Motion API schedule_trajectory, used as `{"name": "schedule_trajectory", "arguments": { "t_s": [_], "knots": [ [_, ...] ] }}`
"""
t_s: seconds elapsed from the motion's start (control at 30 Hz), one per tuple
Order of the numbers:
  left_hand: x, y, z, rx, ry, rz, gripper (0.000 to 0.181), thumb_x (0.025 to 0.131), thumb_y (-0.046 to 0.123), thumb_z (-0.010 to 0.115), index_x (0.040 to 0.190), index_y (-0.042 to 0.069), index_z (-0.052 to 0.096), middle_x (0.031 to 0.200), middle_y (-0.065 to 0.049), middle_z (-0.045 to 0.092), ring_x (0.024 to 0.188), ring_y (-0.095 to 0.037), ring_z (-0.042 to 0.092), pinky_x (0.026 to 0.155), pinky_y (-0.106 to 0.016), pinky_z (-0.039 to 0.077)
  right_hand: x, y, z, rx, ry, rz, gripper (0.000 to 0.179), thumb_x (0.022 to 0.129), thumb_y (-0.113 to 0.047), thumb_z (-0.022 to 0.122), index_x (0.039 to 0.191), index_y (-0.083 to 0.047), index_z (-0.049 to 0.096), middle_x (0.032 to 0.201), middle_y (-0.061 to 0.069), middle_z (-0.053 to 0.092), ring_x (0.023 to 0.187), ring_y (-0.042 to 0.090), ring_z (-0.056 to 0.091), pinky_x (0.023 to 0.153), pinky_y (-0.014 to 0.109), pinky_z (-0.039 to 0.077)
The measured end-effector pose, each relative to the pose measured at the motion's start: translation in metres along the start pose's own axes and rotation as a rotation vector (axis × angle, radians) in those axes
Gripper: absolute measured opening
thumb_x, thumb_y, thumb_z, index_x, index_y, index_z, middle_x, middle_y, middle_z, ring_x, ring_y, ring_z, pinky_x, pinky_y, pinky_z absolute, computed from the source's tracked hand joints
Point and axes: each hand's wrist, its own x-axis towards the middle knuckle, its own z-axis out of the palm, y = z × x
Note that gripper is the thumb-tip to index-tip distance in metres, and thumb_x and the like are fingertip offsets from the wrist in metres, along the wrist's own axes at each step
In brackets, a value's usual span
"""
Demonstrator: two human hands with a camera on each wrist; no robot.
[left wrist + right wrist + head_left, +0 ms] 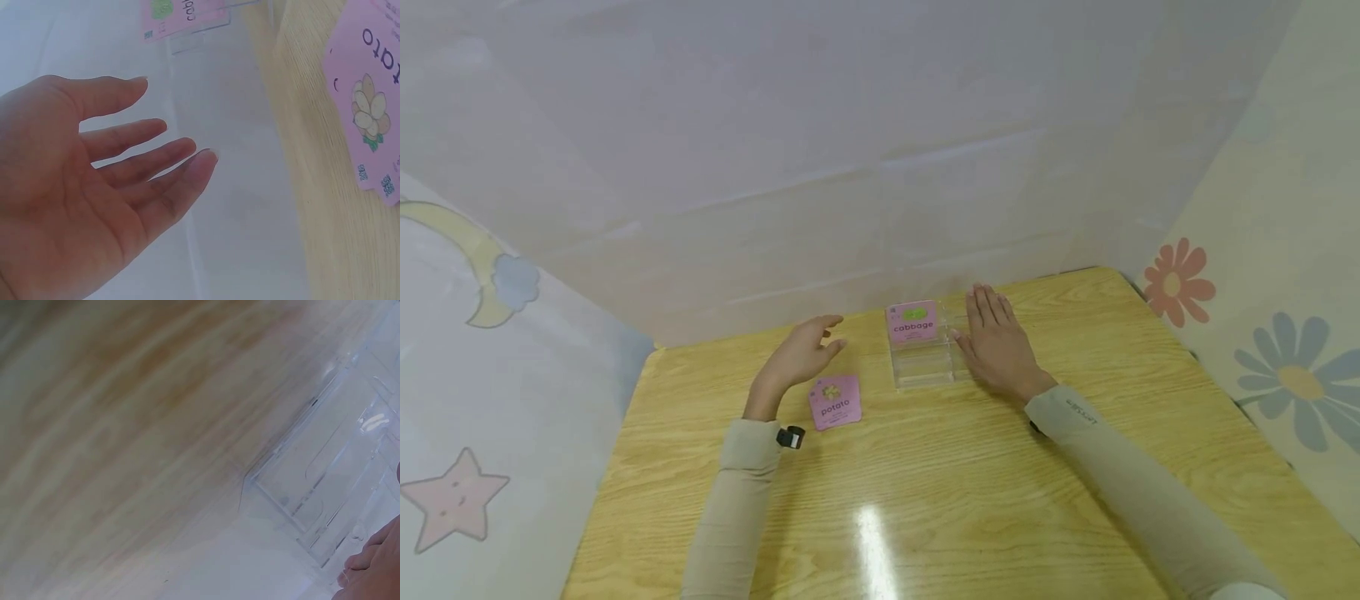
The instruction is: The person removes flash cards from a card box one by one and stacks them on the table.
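A clear plastic box with compartments (923, 368) is on the wooden table, and a pink cabbage card (914, 323) sits in its far left compartment. My right hand (1000, 348) lies over the box's right side, palm down and fingers straight; in the right wrist view only part of that hand (378, 562) shows at the lower right, beside the clear walls. Left of the box, my left hand (799, 354) hovers empty with relaxed fingers spread. Close beside it on the table lie pink potato cards (836, 402), slightly fanned in the left wrist view.
The wooden table (820, 517) meets a pale cloth wall (775, 250) right behind the box. Side walls carry a printed moon and star at left and flowers (1180, 283) at right. A black wrist strap (791, 437) is on the left sleeve.
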Motion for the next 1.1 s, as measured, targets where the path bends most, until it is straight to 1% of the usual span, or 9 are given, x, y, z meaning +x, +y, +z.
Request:
{"name": "schedule_trajectory", "arguments": {
  "t_s": [0.13, 0.23, 0.43, 0.53, 0.67, 0.87, 1.03, 1.1],
  "knots": [
    [0.002, 0.009, -0.003, 0.000, 0.006, 0.010, 0.053, 0.102, 0.032, 0.052, 0.149, 0.011, 0.040, 0.153, -0.011, 0.044, 0.135, -0.038, 0.049, 0.109, -0.052, 0.046, 0.001, 0.002, 0.000, -0.023, 0.007, -0.007, 0.075, 0.105, -0.045, 0.034, 0.155, 0.007, 0.012, 0.164, 0.025, 0.008, 0.155, 0.037, 0.003, 0.128, 0.051, 0.006],
    [0.004, 0.017, -0.006, 0.016, 0.019, 0.021, 0.052, 0.102, 0.031, 0.053, 0.148, 0.010, 0.042, 0.151, -0.011, 0.046, 0.134, -0.037, 0.050, 0.109, -0.051, 0.046, 0.002, 0.002, 0.000, -0.025, 0.015, -0.006, 0.075, 0.105, -0.045, 0.035, 0.155, 0.007, 0.014, 0.164, 0.025, 0.009, 0.155, 0.037, 0.004, 0.128, 0.051, 0.007],
    [0.008, 0.033, -0.009, 0.096, 0.044, 0.045, 0.054, 0.102, 0.033, 0.052, 0.149, 0.009, 0.041, 0.153, -0.010, 0.044, 0.143, -0.030, 0.041, 0.118, -0.048, 0.037, 0.001, 0.002, 0.000, -0.015, 0.009, 0.005, 0.074, 0.105, -0.045, 0.033, 0.155, 0.006, 0.012, 0.165, 0.023, 0.006, 0.155, 0.036, 0.003, 0.128, 0.050, 0.004],
    [0.010, 0.040, -0.009, 0.130, 0.053, 0.052, 0.056, 0.102, 0.036, 0.052, 0.151, 0.012, 0.039, 0.155, -0.009, 0.043, 0.145, -0.029, 0.038, 0.119, -0.048, 0.035, 0.000, 0.002, 0.000, -0.015, 0.001, 0.005, 0.075, 0.105, -0.046, 0.031, 0.156, 0.005, 0.009, 0.165, 0.023, 0.005, 0.155, 0.035, 0.001, 0.128, 0.050, 0.003],
    [0.015, 0.047, -0.007, 0.185, 0.084, 0.092, 0.059, 0.100, 0.038, 0.055, 0.151, 0.014, 0.038, 0.154, -0.009, 0.043, 0.143, -0.028, 0.041, 0.117, -0.046, 0.038, 0.000, 0.001, 0.000, -0.015, 0.005, 0.005, 0.076, 0.105, -0.047, 0.031, 0.156, 0.005, 0.008, 0.165, 0.023, 0.007, 0.155, 0.035, 0.002, 0.128, 0.050, 0.004],
    [0.021, 0.053, -0.001, 0.306, 0.170, 0.174, 0.063, 0.097, 0.039, 0.060, 0.149, 0.010, 0.039, 0.152, -0.011, 0.043, 0.141, -0.029, 0.043, 0.115, -0.044, 0.042, 0.001, -0.001, 0.002, -0.012, 0.020, -0.007, 0.075, 0.105, -0.045, 0.035, 0.155, 0.006, 0.013, 0.165, 0.023, 0.006, 0.155, 0.037, 0.005, 0.128, 0.052, 0.006],
    [0.025, 0.058, 0.006, 0.421, 0.235, 0.227, 0.065, 0.094, 0.043, 0.064, 0.145, 0.007, 0.046, 0.147, -0.013, 0.049, 0.135, -0.031, 0.049, 0.107, -0.043, 0.050, 0.002, -0.001, 0.004, -0.028, 0.022, -0.005, 0.075, 0.105, -0.045, 0.035, 0.155, 0.006, 0.012, 0.165, 0.023, 0.005, 0.155, 0.038, 0.006, 0.128, 0.052, 0.006],
    [0.027, 0.060, 0.009, 0.458, 0.249, 0.234, 0.066, 0.092, 0.047, 0.065, 0.142, 0.007, 0.049, 0.144, -0.013, 0.052, 0.132, -0.031, 0.052, 0.103, -0.042, 0.053, 0.001, 0.000, 0.005, -0.033, 0.029, -0.010, 0.076, 0.105, -0.045, 0.035, 0.155, 0.006, 0.010, 0.164, 0.024, 0.007, 0.154, 0.038, 0.007, 0.128, 0.052, 0.006]
  ]
}}
